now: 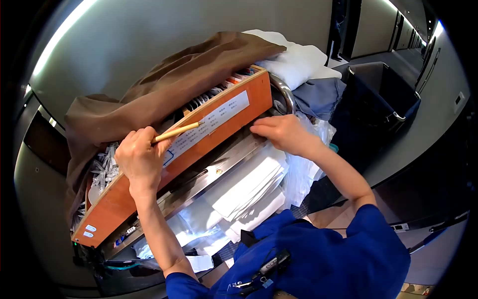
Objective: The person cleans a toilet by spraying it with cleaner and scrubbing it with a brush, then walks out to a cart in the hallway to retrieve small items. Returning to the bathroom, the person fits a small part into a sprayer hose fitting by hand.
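My left hand is closed around a yellow pencil, whose dark tip points up and right over the printed label on the wooden organizer box. The hand is in front of the box's long orange side. My right hand is at the box's right end, just below its lower edge, with the fingers bent and pressed together. What those fingers hold, if anything, is hidden. Small packets fill the box's left compartment, and more upright packets stand along its right half.
Brown cloth drapes over the back of the cart, beside white linen and a grey cloth. White papers or folded sheets lie on the shelf below. Clear plastic bags hang at right, near a dark bin.
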`<control>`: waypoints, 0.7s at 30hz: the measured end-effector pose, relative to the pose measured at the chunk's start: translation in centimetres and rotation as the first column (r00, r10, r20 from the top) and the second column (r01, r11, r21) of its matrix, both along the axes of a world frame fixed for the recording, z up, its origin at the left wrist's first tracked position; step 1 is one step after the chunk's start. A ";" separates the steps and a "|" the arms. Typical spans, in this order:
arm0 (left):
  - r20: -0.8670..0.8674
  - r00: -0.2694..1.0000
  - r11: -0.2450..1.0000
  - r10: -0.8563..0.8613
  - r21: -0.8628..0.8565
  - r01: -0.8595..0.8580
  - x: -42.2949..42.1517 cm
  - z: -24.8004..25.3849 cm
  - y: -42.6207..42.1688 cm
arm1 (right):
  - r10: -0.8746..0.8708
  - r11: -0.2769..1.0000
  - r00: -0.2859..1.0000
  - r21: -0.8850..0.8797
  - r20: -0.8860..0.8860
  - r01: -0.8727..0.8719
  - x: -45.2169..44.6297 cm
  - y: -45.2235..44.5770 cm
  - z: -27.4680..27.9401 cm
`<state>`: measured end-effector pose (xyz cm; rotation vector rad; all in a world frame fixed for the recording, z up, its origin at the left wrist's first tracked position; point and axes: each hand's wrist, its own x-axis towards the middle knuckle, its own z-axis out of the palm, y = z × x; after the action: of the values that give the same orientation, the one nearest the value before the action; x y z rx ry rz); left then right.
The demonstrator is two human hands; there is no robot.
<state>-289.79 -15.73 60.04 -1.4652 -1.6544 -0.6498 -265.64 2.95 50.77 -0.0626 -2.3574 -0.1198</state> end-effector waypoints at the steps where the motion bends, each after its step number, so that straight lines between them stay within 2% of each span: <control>1: -0.005 1.000 1.000 0.004 -0.004 -0.004 -0.1 0.0 0.0 | -0.032 0.998 0.993 0.066 0.111 0.024 -0.9 -0.3 0.3; 3: -0.049 0.999 1.000 -0.007 -0.013 0.006 -0.2 0.2 0.1 | -0.150 0.973 0.936 0.217 0.318 0.083 -2.1 -0.6 1.4; 5: -0.070 0.997 1.000 -0.026 -0.007 0.026 -0.2 0.3 0.1 | -0.126 0.903 0.950 0.429 0.285 -0.009 -3.4 -0.1 0.8; 7: -0.036 0.999 0.999 -0.038 0.001 0.039 -0.2 0.3 0.1 | -0.077 0.927 0.896 0.363 0.438 -0.098 -3.4 -0.1 1.5; 9: -0.044 0.998 0.999 -0.040 0.018 0.041 0.1 0.5 0.1 | -0.001 0.948 0.874 0.279 0.485 -0.154 -3.7 0.2 2.2; 10: -0.025 0.999 0.999 -0.046 0.015 0.047 0.0 0.6 0.1 | -0.043 0.939 0.862 0.316 0.506 -0.139 -4.2 0.1 2.1; 13: -0.031 0.998 0.998 -0.062 0.003 0.062 -0.2 0.5 0.1 | 0.112 0.933 0.865 0.247 0.488 -0.260 -4.0 0.8 2.2; 14: -0.030 0.998 0.998 -0.058 0.007 0.058 -0.1 0.6 0.1 | 0.032 0.943 0.855 0.268 0.518 -0.198 -4.1 0.7 1.8; 15: -0.029 0.998 0.999 -0.053 -0.011 0.053 0.5 0.8 0.0 | 0.022 0.919 0.844 0.322 0.535 -0.228 -3.8 1.0 1.6; 16: -0.030 0.998 0.998 -0.056 -0.022 0.055 0.1 0.6 0.0 | 0.121 0.889 0.871 0.339 0.476 -0.309 -3.6 1.2 1.7; 17: -0.022 0.999 0.999 -0.034 -0.031 0.033 0.0 0.4 0.1 | -0.008 0.896 0.881 0.395 0.473 -0.204 -2.9 0.1 2.8; 19: -0.028 0.999 0.999 -0.030 -0.019 0.030 -0.1 -0.1 0.0 | -0.079 0.907 0.914 0.408 0.399 -0.099 -1.8 -1.0 4.1; 21: -0.035 0.999 0.999 -0.015 -0.035 0.014 0.2 -0.6 -0.2 | -0.011 0.958 0.946 0.275 0.323 -0.083 -0.8 -1.6 4.6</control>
<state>-289.63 -15.96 59.46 -1.5061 -1.6368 -0.6031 -266.40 1.35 55.36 0.1531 -2.6386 -0.4844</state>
